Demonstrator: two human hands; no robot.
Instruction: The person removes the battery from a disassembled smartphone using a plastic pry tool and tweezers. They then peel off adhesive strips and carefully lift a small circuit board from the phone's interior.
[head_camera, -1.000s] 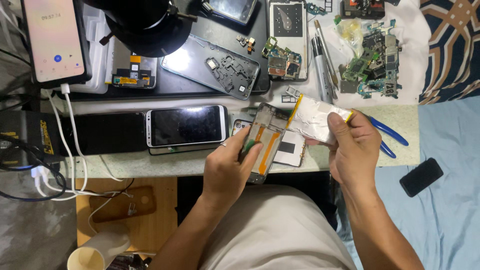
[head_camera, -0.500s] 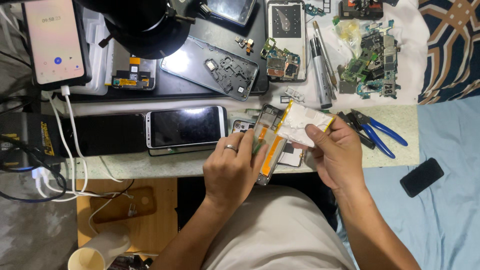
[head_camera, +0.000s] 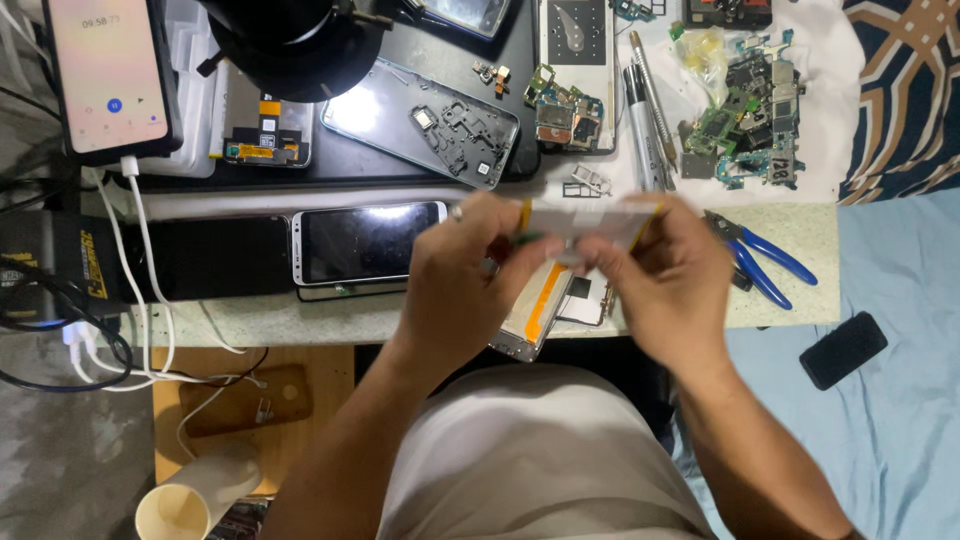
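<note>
White flat phone part (head_camera: 585, 218) is gripped at both ends by left hand (head_camera: 470, 275) and right hand (head_camera: 665, 275) above opened phone frame (head_camera: 535, 315).

Head-worn view, steeply down, close.

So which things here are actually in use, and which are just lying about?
In use:
left hand and right hand, both gripping the flat white part
opened phone frame under the hands

Lying about:
blue-handled pliers
phone with dark screen
circuit boards
paper cup
</note>
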